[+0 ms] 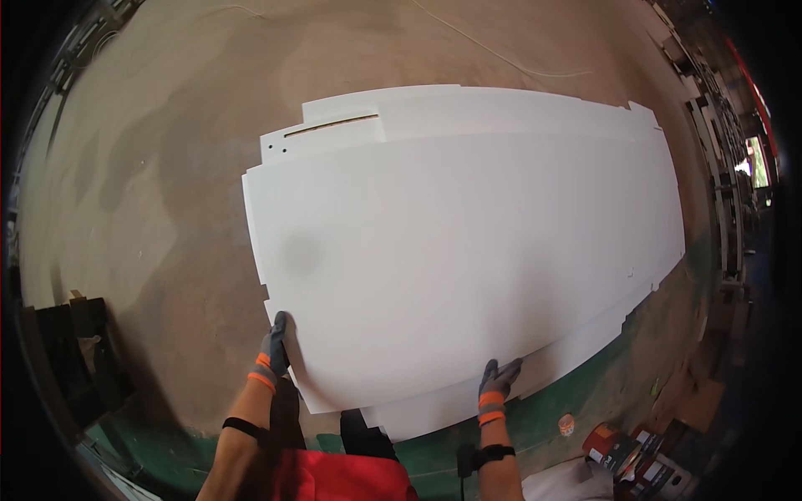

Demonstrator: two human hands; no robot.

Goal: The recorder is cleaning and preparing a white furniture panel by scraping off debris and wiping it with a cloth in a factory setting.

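Observation:
A large white sheet panel (468, 250) lies in front of me on top of similar white panels, whose notched edges stick out around it. My left hand (274, 344), in a grey glove with an orange cuff, holds the panel's left edge near its close corner; part of its fingers is hidden. My right hand (499, 380), gloved alike, is at the near edge, its thumb and fingers spread beside the top panel's border and over the lower panel (434, 415). At the far left, one panel has a slot and small holes.
Brown concrete floor (150, 209) surrounds the stack, with green floor (535, 426) nearer me. A dark bulky object (92, 351) stands at the left. Several tins and boxes (643, 459) sit at the lower right. Racks (710, 142) line the right side, and a thin cord (501, 58) lies beyond.

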